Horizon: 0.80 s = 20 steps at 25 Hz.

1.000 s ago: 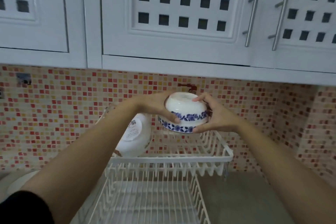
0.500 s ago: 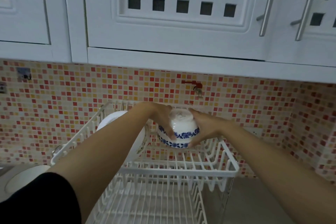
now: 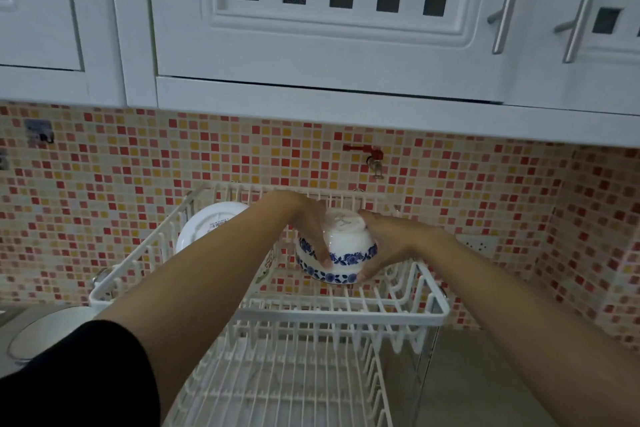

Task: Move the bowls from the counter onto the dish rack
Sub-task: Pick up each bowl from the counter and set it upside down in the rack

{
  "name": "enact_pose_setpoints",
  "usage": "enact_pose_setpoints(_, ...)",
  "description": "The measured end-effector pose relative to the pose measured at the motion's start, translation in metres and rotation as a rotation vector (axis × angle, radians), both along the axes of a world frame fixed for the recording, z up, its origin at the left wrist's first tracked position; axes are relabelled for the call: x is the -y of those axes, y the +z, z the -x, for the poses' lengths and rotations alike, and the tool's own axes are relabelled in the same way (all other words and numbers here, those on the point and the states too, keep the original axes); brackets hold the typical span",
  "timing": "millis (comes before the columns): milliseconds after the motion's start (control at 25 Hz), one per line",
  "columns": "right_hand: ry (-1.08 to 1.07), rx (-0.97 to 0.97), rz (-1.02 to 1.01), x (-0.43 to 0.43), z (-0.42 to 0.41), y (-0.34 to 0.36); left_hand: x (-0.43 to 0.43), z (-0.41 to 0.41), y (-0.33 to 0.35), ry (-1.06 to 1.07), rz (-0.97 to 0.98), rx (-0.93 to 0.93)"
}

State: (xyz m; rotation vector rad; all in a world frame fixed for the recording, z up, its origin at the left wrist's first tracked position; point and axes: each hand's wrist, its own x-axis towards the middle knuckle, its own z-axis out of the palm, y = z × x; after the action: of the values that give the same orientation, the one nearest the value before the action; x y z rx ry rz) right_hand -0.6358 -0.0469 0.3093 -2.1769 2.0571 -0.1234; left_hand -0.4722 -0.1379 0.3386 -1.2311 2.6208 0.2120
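Upside down, white bowl (image 3: 341,253) with blue floral bands, foot ring uppermost.

blue-patterned bowl (image 3: 337,253) lowered from above into dish rack (image 3: 346,314) upper tier, both hands' grip lower too

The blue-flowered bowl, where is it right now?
Head view, centre: the bowl sits upside down in the top tier of the dish rack, held between the left hand and right hand, right of a white dish.
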Motion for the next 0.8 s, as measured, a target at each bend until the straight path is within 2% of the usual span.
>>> enact_pose_setpoints(480,-0.068,-0.254,-0.038,-0.007,-0.012,-0.001,-0.008,0.000,-0.004,-0.005,-0.009,0.039)
enact_pose_setpoints(640,-0.065,-0.288,-0.027,-0.020,-0.026,0.019,-0.019,-0.026,0.025,-0.079,0.084,-0.124)
enact_pose_setpoints(800,-0.065,-0.196,0.239,-0.034,-0.067,0.044,-0.032,-0.082,0.051,-0.118,0.285,-0.377)
